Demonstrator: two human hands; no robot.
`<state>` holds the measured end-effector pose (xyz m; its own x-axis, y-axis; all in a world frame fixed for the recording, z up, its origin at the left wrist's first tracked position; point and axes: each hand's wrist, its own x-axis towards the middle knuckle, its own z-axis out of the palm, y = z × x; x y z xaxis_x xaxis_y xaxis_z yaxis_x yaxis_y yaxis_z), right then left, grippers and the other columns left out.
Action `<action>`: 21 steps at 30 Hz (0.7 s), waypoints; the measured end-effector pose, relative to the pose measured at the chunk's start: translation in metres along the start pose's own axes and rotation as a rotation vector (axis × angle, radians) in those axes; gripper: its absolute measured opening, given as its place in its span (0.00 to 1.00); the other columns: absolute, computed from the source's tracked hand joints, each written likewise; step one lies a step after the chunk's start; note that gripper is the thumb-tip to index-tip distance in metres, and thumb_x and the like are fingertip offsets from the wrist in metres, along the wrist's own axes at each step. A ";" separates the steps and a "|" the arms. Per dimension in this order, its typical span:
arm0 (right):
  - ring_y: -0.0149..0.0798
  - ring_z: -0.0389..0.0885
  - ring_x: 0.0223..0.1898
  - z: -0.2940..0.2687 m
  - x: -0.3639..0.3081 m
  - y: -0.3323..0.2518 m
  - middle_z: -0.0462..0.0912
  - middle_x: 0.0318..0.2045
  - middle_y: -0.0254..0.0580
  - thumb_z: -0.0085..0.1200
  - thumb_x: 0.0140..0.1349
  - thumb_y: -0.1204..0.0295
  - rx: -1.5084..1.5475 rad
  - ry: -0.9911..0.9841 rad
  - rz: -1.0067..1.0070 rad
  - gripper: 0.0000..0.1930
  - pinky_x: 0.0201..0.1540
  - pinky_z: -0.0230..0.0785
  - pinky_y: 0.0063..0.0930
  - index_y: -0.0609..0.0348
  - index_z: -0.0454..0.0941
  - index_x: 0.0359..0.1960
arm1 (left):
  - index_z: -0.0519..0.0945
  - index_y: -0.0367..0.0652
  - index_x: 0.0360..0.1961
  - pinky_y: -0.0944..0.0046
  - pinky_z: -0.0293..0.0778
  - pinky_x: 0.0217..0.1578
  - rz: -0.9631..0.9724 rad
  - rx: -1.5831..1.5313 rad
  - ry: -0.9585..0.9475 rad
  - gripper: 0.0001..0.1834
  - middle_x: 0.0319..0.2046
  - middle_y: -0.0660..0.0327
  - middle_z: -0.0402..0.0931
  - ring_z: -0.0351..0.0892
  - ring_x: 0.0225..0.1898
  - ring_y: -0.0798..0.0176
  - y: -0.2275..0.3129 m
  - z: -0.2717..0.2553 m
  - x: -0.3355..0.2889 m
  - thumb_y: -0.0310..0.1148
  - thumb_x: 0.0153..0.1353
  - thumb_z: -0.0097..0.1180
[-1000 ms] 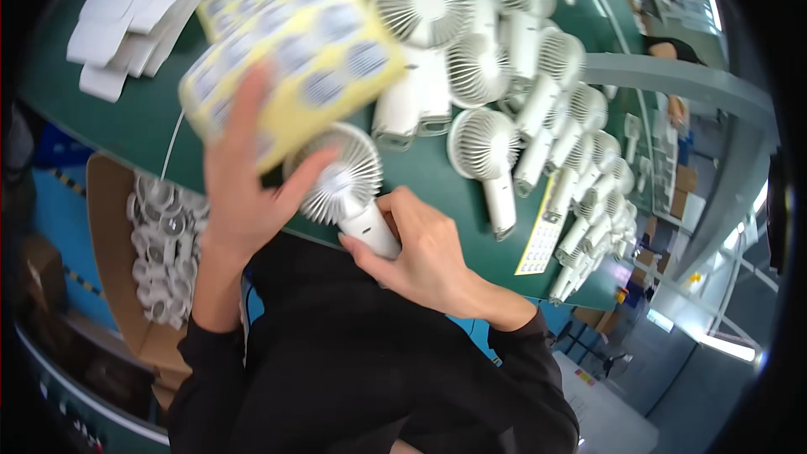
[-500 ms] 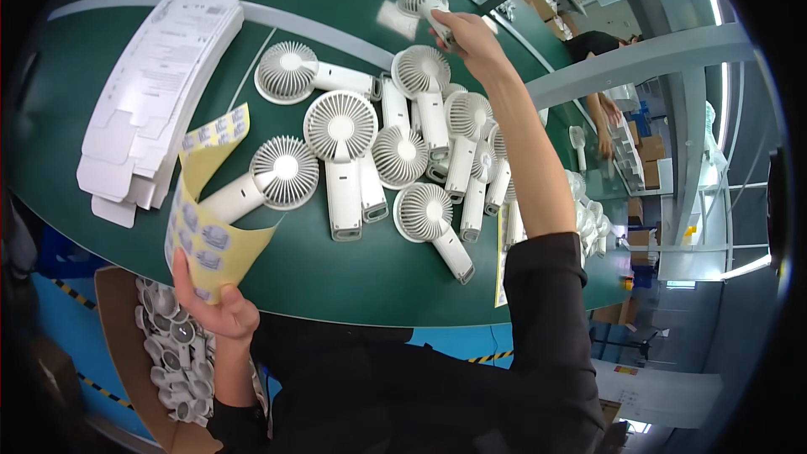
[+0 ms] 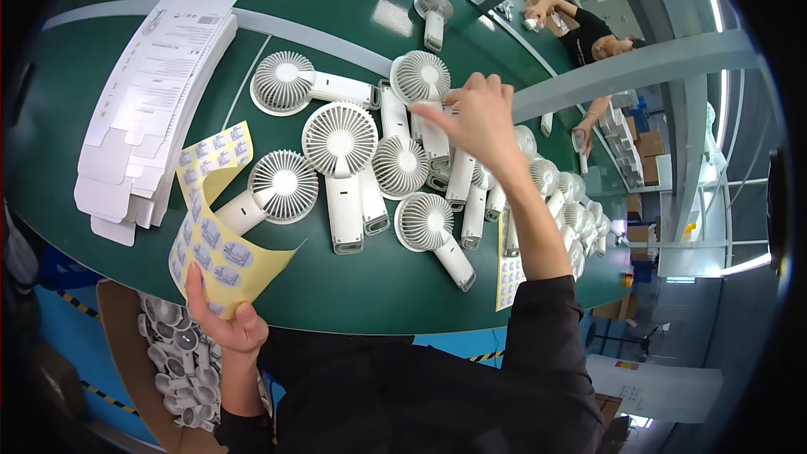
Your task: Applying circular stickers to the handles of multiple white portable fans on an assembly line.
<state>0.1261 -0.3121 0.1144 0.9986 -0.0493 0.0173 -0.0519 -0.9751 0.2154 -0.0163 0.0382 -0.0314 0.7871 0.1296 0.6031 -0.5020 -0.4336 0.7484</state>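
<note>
A curling yellow sheet of oval grey stickers [image 3: 220, 262] is held in my left hand [image 3: 231, 324], thumb and fingers at its lower edge. My right hand [image 3: 483, 122] hovers over a cluster of white handheld fans, thumb stretched out and fingers partly bent, with nothing visible in it. It hides part of the fans beneath. Close by the thumb is one fan head [image 3: 420, 77]. Farther off, a single handheld fan [image 3: 434, 21] lies apart from the cluster. Another fan [image 3: 244, 212] has its handle partly behind the sticker sheet.
Flattened white cartons [image 3: 155, 109] lie stacked at the left of the green table [image 3: 361, 294]. A second sticker sheet [image 3: 510, 273] lies near the front edge, beside more fans [image 3: 576, 217]. Below stands a cardboard box [image 3: 126, 353] of fans. A grey metal beam [image 3: 630, 76] crosses at right; co-workers are beyond.
My right hand has let go of the handheld fan at the far side and come back nearer, over the cluster. My left hand still holds the sticker sheet, slightly shifted.
</note>
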 end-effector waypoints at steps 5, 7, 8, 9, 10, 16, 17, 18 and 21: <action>0.53 0.65 0.56 0.054 -0.008 -0.001 0.77 0.45 0.51 0.63 0.53 0.52 0.065 0.368 -0.124 0.26 0.62 0.50 0.49 0.71 0.82 0.31 | 0.54 0.25 0.66 0.56 0.68 0.57 -0.060 -0.018 0.035 0.37 0.61 0.42 0.61 0.69 0.58 0.49 0.004 0.007 0.003 0.45 0.69 0.50; 0.53 0.64 0.57 0.056 -0.009 -0.003 0.77 0.46 0.52 0.63 0.53 0.54 0.093 0.416 -0.098 0.25 0.64 0.48 0.51 0.71 0.81 0.32 | 0.54 0.25 0.66 0.56 0.68 0.57 -0.011 -0.007 0.011 0.37 0.61 0.42 0.61 0.69 0.58 0.49 0.004 0.007 0.004 0.43 0.68 0.52; 0.50 0.69 0.55 0.054 -0.009 -0.003 0.77 0.45 0.52 0.63 0.54 0.56 0.181 0.438 -0.098 0.24 0.62 0.53 0.47 0.71 0.78 0.36 | 0.54 0.25 0.66 0.56 0.68 0.57 -0.002 -0.001 0.013 0.37 0.61 0.42 0.61 0.69 0.58 0.49 0.005 0.008 0.004 0.43 0.68 0.52; 0.46 0.73 0.52 0.051 -0.010 -0.003 0.78 0.45 0.51 0.64 0.55 0.59 0.267 0.460 -0.099 0.23 0.61 0.58 0.43 0.71 0.75 0.39 | 0.54 0.25 0.66 0.55 0.68 0.57 -0.009 -0.023 0.014 0.37 0.62 0.42 0.61 0.69 0.58 0.49 0.006 0.008 0.005 0.42 0.68 0.52; 0.46 0.73 0.52 0.045 -0.011 -0.002 0.78 0.45 0.51 0.64 0.55 0.59 0.271 0.468 -0.097 0.23 0.61 0.58 0.43 0.71 0.75 0.39 | 0.54 0.25 0.66 0.55 0.68 0.58 -0.016 -0.046 0.016 0.37 0.62 0.42 0.61 0.69 0.59 0.49 0.007 0.009 0.006 0.42 0.68 0.52; 0.27 0.79 0.31 0.004 -0.041 -0.013 0.80 0.33 0.39 0.62 0.61 0.63 1.453 0.068 0.133 0.21 0.34 0.70 0.22 0.65 0.70 0.46 | 0.55 0.25 0.66 0.55 0.67 0.59 -0.006 0.022 0.042 0.35 0.63 0.43 0.60 0.67 0.60 0.48 0.008 0.010 0.006 0.39 0.69 0.51; 0.26 0.79 0.31 -0.002 -0.050 -0.014 0.80 0.33 0.38 0.58 0.64 0.64 1.535 0.030 0.146 0.18 0.35 0.70 0.22 0.65 0.69 0.47 | 0.55 0.25 0.66 0.55 0.67 0.59 -0.003 0.017 0.038 0.35 0.63 0.43 0.60 0.67 0.60 0.48 0.009 0.010 0.006 0.39 0.69 0.51; 0.26 0.79 0.31 -0.006 -0.059 -0.015 0.80 0.33 0.38 0.58 0.64 0.64 1.537 0.034 0.152 0.18 0.35 0.70 0.22 0.65 0.69 0.47 | 0.55 0.26 0.66 0.55 0.67 0.59 -0.023 0.013 0.039 0.34 0.64 0.43 0.60 0.67 0.61 0.48 0.008 0.010 0.005 0.39 0.69 0.51; 0.29 0.79 0.30 -0.007 -0.078 -0.012 0.79 0.31 0.39 0.54 0.67 0.67 1.718 0.008 0.102 0.15 0.36 0.71 0.24 0.65 0.69 0.47 | 0.54 0.27 0.67 0.55 0.66 0.59 -0.035 0.016 0.029 0.34 0.64 0.43 0.58 0.66 0.61 0.48 0.009 0.010 0.007 0.39 0.69 0.50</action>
<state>0.0490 -0.2951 0.1170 0.9917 -0.1251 -0.0304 -0.0387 -0.0647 -0.9972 -0.0118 0.0266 -0.0234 0.7933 0.1705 0.5845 -0.4685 -0.4421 0.7649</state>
